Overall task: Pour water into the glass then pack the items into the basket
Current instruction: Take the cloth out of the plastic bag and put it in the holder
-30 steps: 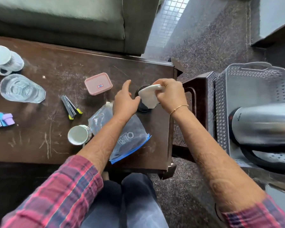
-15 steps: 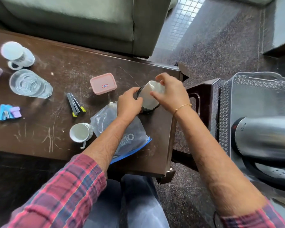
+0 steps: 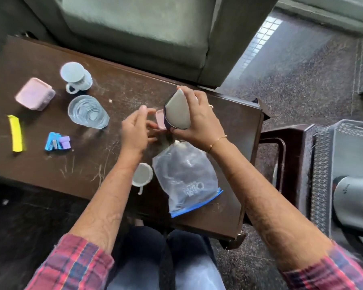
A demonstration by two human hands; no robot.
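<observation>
**Lidded jar lifted for packing**

A scratched dark wooden table [image 3: 113,155] stands before a green sofa; a grey perforated basket [image 3: 323,185] holding a steel kettle [image 3: 352,201] waits beyond its right edge. The right hand [image 3: 197,124] clamps a dark round jar with a pale lid [image 3: 177,110] near the far right corner, tipped sideways, lid facing the camera, likely for carrying. The left hand [image 3: 134,130] hovers spread, empty. The clear water-filled glass [image 3: 88,111] stands upright near the far left.

- On the table [image 3: 235,126] in front of me, the glass [image 3: 88,111] stands to the left, with a mug [image 3: 77,78] just behind it.
- A lidded box [image 3: 35,93] lies left of the glass.
- Near my left wrist sits a small cup [image 3: 142,175], touching the bag [image 3: 187,176] on its right.
- The basket [image 3: 323,185] stands right of the table, with the kettle [image 3: 356,197] in it.
</observation>
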